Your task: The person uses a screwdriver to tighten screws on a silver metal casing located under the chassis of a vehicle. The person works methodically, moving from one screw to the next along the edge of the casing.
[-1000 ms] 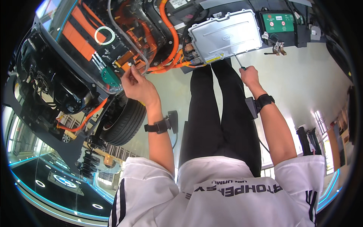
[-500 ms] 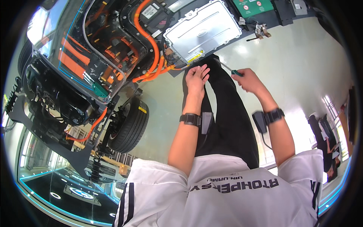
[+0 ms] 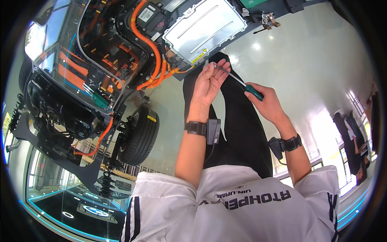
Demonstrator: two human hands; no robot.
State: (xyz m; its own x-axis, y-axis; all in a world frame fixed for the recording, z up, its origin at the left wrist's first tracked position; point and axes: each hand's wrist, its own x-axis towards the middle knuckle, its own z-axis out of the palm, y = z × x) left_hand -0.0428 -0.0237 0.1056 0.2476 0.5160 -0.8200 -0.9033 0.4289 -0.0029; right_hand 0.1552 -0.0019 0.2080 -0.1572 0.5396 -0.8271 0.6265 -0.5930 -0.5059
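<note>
My right hand (image 3: 269, 104) grips the green handle of a screwdriver (image 3: 238, 81), whose silver shaft slants up and left. The shaft's tip end reaches my left hand (image 3: 209, 82). Between the left thumb and index finger a small shiny metal piece (image 3: 215, 65) shows, too small to name. The other left fingers are stretched out, palm up. Both hands are over my legs, just below the near edge of a silver metal cover (image 3: 205, 30) with a yellow warning label.
Orange cables (image 3: 155, 56) curve beside the cover. Left of them, a clear panel covers orange parts, with a green-handled tool set (image 3: 96, 97) on it. A tire (image 3: 139, 137) stands at lower left. Metal fittings (image 3: 267, 21) lie at the cover's right. People stand at far right (image 3: 348, 133).
My right hand has moved slightly down, and the screwdriver's tip now meets my left fingers. My left hand has turned more palm up. The view has shifted slightly.
</note>
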